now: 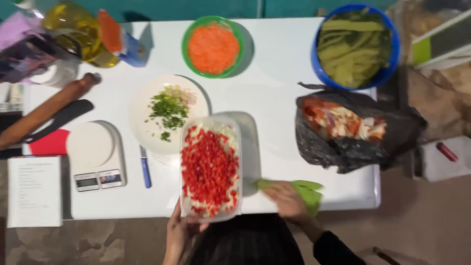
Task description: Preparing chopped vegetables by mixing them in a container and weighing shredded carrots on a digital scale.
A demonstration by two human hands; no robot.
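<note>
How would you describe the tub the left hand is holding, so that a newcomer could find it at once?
On the white table, look to the near edge, at the middle. The clear rectangular tub sits there, gripped at its near end by the left hand. Unlike the round bowls, it holds chopped red pieces over white ones.

Left hand [180, 234] gripping, fingers curled; right hand [287, 200] pressed flat.

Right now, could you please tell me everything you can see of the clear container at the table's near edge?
The clear container is a rectangular, see-through tub that looks like plastic, with rounded corners and no lid. It holds diced red pieces over pale chopped bits. It sits flat, long side running away from the person, overhanging the table edge. The left hand grips its near end; its far end overlaps a white plate.
</note>
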